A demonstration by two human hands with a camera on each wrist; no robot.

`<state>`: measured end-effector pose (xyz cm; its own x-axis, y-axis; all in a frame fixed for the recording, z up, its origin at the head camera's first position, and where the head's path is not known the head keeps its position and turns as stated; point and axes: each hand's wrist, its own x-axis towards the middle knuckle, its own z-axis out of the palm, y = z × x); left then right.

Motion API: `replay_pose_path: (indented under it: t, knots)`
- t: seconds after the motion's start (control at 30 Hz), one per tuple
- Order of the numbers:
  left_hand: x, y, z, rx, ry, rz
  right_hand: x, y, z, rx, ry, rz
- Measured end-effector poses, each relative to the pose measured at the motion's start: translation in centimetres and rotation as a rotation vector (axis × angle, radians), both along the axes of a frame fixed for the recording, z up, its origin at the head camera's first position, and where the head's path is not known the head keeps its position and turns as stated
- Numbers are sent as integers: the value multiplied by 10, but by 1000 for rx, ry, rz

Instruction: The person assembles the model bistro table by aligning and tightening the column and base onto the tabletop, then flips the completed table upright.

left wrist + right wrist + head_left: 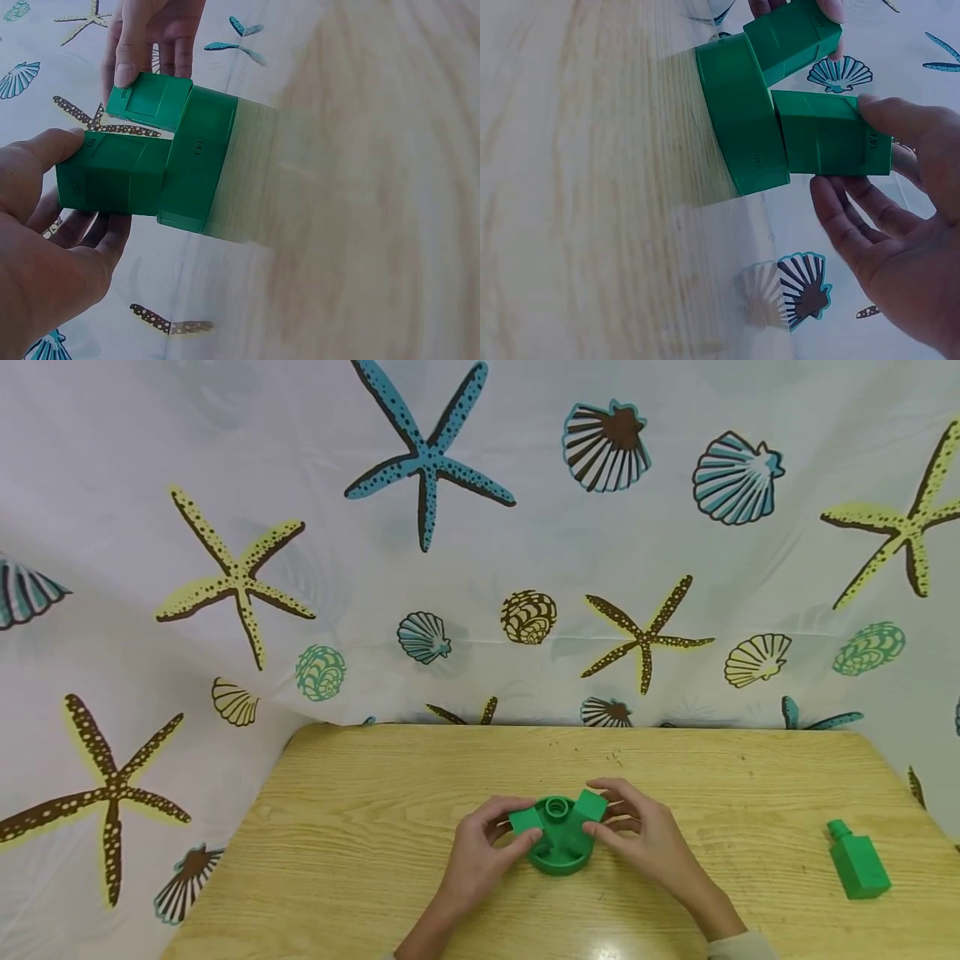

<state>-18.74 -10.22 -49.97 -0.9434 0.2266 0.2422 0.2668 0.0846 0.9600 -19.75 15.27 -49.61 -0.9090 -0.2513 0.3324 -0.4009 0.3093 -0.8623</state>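
A round green base (561, 865) sits on the wooden table, a ring-shaped socket (557, 810) showing at its far side. Two green blocks stand in it, leaning a little apart. My left hand (480, 852) pinches the left block (112, 176) near its top between thumb and fingers. On the other side, the right block (832, 139) is gripped the same way by my right hand (651, 839). Both blocks meet the base at their lower ends; those ends are hidden inside it.
Farther right on the table (337, 860) lies another green block (859, 864) with a narrow round neck, on its side. A white cloth (480, 685) printed with starfish and shells hangs behind the table and along its sides.
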Motion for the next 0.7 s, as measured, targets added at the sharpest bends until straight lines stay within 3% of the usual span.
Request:
replay_pose_path:
  t: [0.17, 0.37, 0.7]
  knots:
    - [0, 0, -1, 7, 7, -9, 3, 1, 0, 18, -3, 30]
    - [2, 1, -1, 4, -2, -24, 9, 10, 2, 2, -69, 17]
    - [1, -2, 2, -18, -7, 21, 7, 19, 7, -61, -107, 96]
